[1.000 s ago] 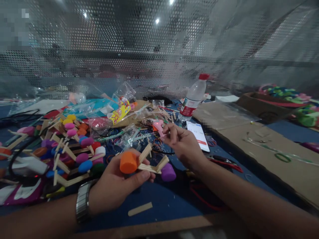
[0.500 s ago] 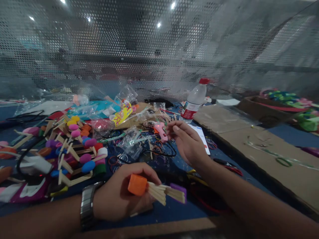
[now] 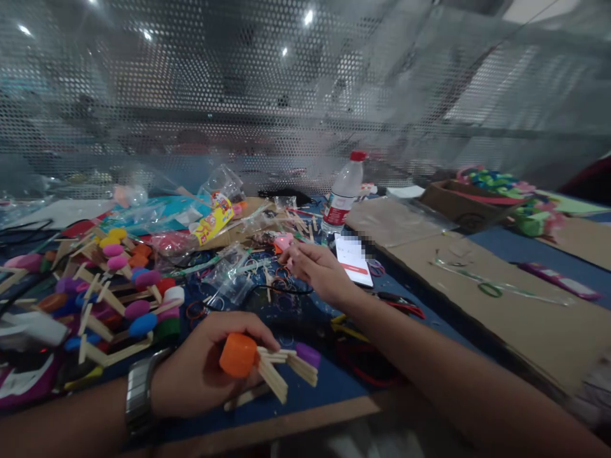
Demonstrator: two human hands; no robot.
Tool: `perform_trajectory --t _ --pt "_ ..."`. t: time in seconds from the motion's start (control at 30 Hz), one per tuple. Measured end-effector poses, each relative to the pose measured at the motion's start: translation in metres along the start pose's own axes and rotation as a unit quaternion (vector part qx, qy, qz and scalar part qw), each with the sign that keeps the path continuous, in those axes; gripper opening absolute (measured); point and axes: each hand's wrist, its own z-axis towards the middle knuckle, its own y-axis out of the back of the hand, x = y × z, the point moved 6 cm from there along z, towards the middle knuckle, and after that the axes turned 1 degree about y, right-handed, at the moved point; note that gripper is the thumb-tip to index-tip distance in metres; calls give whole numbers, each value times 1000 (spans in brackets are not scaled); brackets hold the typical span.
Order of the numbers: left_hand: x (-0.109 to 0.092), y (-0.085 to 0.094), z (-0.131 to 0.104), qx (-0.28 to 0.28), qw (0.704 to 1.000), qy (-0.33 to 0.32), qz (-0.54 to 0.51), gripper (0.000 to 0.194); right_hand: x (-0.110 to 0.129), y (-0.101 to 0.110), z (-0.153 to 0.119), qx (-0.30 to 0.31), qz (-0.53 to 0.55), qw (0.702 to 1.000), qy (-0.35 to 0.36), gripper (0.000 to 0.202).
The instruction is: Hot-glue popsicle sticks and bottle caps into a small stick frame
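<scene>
My left hand [image 3: 200, 362], with a metal watch on its wrist, is closed around a craft-stick piece [image 3: 273, 375]. An orange bottle cap [image 3: 238, 355] sits at the piece's near end and a purple cap [image 3: 308, 355] at its far end; the sticks spread at angles. Farther out, my right hand [image 3: 317, 270] has its fingers closed on the handle of a pink glue gun [image 3: 283, 242]. Those fingers cover most of the handle, and the gun's front points away to the left. A black cord runs beneath the hand.
Left of my hands lies a heap of stick pieces with coloured caps [image 3: 138, 308]. A water bottle [image 3: 342, 194] and a lit phone [image 3: 353, 259] stand beyond my right hand. Pliers [image 3: 398, 304], rubber bands, plastic wrappers [image 3: 231, 273] and cardboard [image 3: 477, 305] surround the area.
My right hand has closed on the glue gun's handle, its fingers loose beside it before. The craft-stick piece has turned slightly in my left hand. The view has shifted right.
</scene>
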Motion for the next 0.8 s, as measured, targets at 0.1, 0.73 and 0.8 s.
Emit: perform_trajectory --t 0.1,0.73,0.8 --pt "-2 -1 0 9 999 -26 22 12 1 -4 -1 30 -50 998 4 56" --pt "37 30 1 -293 923 169 -185 33 26 -15 -18 169 -96 970 148 51" --pt "37 29 2 -281 930 166 -167 33 30 -17 -19 156 -165 957 182 39"
